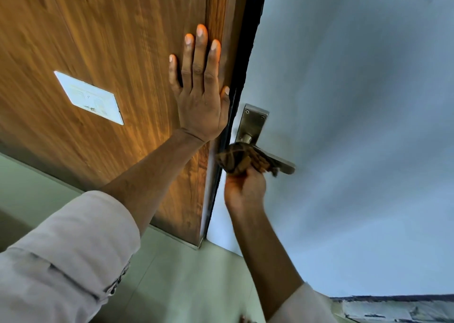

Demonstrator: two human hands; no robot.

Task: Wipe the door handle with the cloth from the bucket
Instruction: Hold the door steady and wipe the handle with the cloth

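Note:
A metal lever door handle (pixel 285 163) on a steel backplate (pixel 254 122) sticks out from the pale grey door (pixel 356 126). My right hand (pixel 244 190) grips a brown checked cloth (pixel 239 159) from below and presses it around the lever near its pivot. The cloth hides the inner half of the lever. My left hand (pixel 200 92) lies flat, fingers spread, on the wooden panel (pixel 110 40) beside the door's dark edge. The bucket is not in view.
A white switch plate (pixel 89 98) sits on the wooden panel to the left. Pale green floor tiles (pixel 184 286) lie below. A dark strip with pale debris (pixel 398 309) runs along the door's bottom right.

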